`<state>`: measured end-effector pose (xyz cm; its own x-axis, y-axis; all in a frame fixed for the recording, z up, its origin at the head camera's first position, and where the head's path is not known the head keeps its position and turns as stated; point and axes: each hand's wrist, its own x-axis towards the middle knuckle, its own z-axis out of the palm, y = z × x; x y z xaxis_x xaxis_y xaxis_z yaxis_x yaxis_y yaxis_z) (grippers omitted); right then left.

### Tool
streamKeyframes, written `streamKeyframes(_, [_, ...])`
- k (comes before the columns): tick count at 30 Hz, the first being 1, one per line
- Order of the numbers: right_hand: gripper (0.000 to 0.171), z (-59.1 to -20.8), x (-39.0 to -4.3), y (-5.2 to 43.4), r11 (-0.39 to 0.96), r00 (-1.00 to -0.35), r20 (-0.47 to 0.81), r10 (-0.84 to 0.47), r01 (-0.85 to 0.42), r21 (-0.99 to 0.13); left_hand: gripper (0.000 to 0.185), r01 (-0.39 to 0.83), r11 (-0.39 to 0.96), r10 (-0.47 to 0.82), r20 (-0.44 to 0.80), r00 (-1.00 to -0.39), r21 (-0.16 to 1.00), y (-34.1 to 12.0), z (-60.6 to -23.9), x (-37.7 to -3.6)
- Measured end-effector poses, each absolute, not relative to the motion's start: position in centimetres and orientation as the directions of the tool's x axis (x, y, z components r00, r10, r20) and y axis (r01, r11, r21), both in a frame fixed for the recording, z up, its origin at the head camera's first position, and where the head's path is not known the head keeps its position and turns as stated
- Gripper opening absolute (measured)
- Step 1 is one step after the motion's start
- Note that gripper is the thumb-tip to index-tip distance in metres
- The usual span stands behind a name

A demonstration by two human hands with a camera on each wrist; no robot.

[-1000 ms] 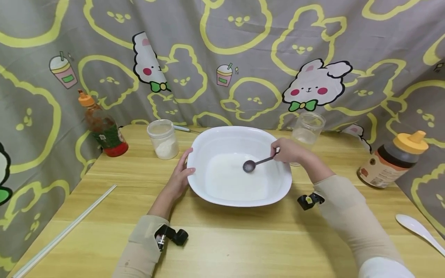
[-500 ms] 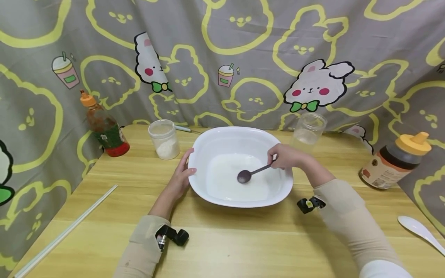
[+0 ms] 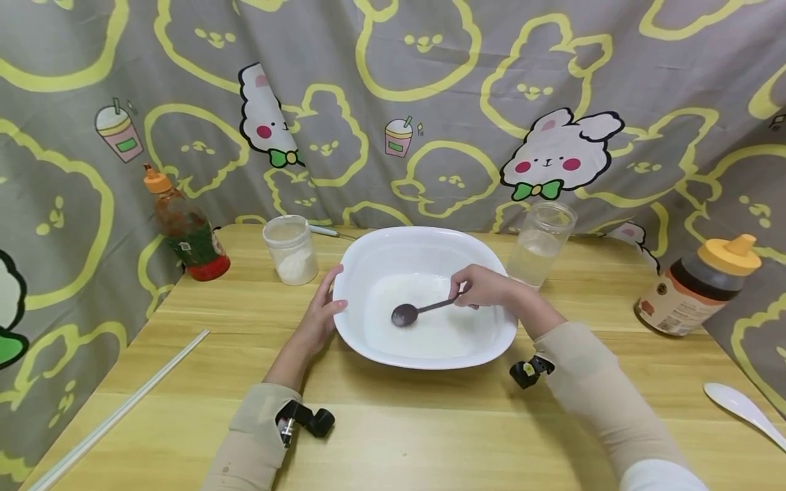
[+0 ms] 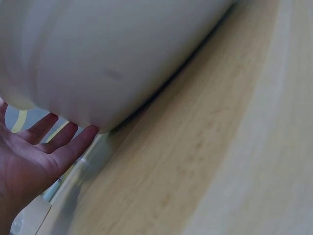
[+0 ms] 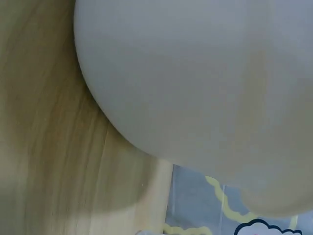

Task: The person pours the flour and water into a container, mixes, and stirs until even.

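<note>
A white basin [image 3: 424, 241] stands on the table with a whitish layer [image 3: 381, 293] across its bottom. My left hand [image 3: 319, 315] holds the basin's left side, thumb over the rim. In the left wrist view its spread fingertips [image 4: 88, 132] press the basin's outer wall [image 4: 122, 63] from below. My right hand [image 3: 485, 286] reaches over the right rim and pinches the handle of a dark brown spoon [image 3: 404, 315]. The spoon's bowl is low over the whitish layer, left of the basin's middle. Only the basin's outside [image 5: 161, 88] shows in the right wrist view; the right hand is hidden there.
Behind the basin are a jar of white powder [image 3: 292, 252], a clear jar of liquid [image 3: 540, 245] and a light-handled tool [image 3: 324, 231]. Sauce bottles [image 3: 190, 239] stand on both sides. Chopsticks [image 3: 123, 409] lie left, a white spoon [image 3: 739, 408] right.
My right hand has moved left and toward me, carrying the spoon's bowl from right of the basin's middle to its left part. The left hand stays at the rim.
</note>
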<state>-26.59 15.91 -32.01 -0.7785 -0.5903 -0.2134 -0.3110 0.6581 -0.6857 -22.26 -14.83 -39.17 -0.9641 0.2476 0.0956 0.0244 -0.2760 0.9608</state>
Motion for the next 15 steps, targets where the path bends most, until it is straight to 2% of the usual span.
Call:
streamKeyframes(3, [0.006, -31.5, -26.2, 16.5, 0.650, -0.739, -0.242, -0.628, -0.327, -0.687, 0.068, 0.029, -0.281, 0.248, 0.102, -0.963, 0.959, -14.7, -39.1, -22.3])
streamKeyframes(6, [0.007, -30.5, -25.9, 17.5, 0.673, -0.735, -0.259, -0.626, -0.342, -0.655, 0.068, 0.032, -0.282, 0.249, 0.106, -0.963, 0.959, -14.7, -39.1, -22.3])
streamKeyframes(12, [0.008, -29.3, -26.2, 18.9, 0.780, -0.833, -0.220, -0.508, -0.337, -0.527, 0.068, 0.020, -0.285, 0.253, 0.095, -0.963, 0.958, -14.7, -39.1, -22.2])
streamKeyframes(15, [0.006, -29.8, -26.6, 18.3, 0.805, -0.872, -0.184, -0.453, -0.312, -0.504, 0.068, 0.018, -0.289, 0.255, 0.095, -0.962, 0.957, -14.7, -39.2, -22.2])
